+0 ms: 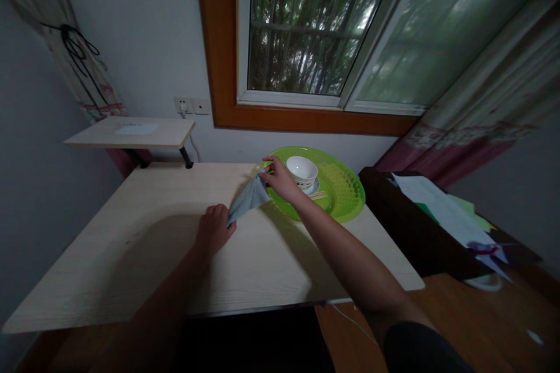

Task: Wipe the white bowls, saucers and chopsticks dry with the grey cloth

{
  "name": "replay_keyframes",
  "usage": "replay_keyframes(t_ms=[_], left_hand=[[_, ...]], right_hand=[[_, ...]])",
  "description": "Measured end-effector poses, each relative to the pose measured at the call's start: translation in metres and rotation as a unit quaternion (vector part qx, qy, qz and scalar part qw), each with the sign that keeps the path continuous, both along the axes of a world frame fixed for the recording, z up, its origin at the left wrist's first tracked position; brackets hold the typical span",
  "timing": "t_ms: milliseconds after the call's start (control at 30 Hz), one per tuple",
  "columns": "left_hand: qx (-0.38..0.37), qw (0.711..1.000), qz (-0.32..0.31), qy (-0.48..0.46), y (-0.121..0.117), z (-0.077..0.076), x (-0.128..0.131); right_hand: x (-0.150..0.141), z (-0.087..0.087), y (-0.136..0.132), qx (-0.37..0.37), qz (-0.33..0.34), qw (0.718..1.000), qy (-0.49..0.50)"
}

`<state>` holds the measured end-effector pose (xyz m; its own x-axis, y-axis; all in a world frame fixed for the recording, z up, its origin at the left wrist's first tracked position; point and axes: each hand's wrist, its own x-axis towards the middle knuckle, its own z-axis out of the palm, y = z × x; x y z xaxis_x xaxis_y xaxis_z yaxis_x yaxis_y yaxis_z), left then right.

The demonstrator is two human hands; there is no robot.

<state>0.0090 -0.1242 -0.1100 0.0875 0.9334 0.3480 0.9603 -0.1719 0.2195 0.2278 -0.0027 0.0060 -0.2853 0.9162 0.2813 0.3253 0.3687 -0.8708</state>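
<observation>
A grey-blue cloth (249, 198) is stretched between my two hands above the wooden table. My left hand (214, 227) is closed on its lower left end, low over the tabletop. With thumb and fingers, my right hand (280, 179) pinches the upper right end, over the left rim of a green plastic tray (341, 210). Inside that tray, just right of my right hand, white bowls (303, 169) are stacked on a small plate (313, 187). Chopsticks (318, 195) lie in front of them, partly hidden by my right forearm.
The pale wooden table (144, 280) stands against the wall under a window. A small raised shelf (161, 136) with a paper (136, 129) is at its back left. To the right, a dark brown piece of furniture (402, 227) holds papers (437, 210).
</observation>
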Motion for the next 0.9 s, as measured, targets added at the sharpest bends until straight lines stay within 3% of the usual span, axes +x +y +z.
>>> replay_keyframes(t_ms=[100, 200, 333, 533, 567, 700, 900], left_hand=[[-0.002, 0.996, -0.025, -0.084, 0.011, -0.002, -0.005], [-0.039, 0.967, 0.011, -0.251, 0.023, -0.003, -0.014], [-0.089, 0.846, 0.047, -0.523, 0.034, 0.005, -0.015], [-0.115, 0.656, -0.029, -0.745, 0.058, 0.028, 0.007], [-0.126, 0.64, -0.03, -0.757, 0.063, 0.029, 0.011], [-0.161, 0.625, -0.034, -0.764, 0.08, 0.027, 0.026], [-0.144, 0.712, 0.033, -0.686, 0.089, 0.014, 0.041]], right_hand=[[0.007, 0.002, 0.005, 0.021, -0.021, 0.999, -0.021], [0.017, 0.005, 0.011, 0.02, -0.05, 0.998, -0.03], [0.031, 0.011, 0.024, 0.009, -0.074, 0.996, -0.044], [0.049, 0.023, 0.045, 0.063, -0.161, 0.979, -0.112], [0.052, 0.025, 0.048, 0.071, -0.176, 0.973, -0.129], [0.064, 0.026, 0.054, 0.11, -0.204, 0.95, -0.208], [0.068, 0.02, 0.048, 0.123, -0.185, 0.926, -0.306]])
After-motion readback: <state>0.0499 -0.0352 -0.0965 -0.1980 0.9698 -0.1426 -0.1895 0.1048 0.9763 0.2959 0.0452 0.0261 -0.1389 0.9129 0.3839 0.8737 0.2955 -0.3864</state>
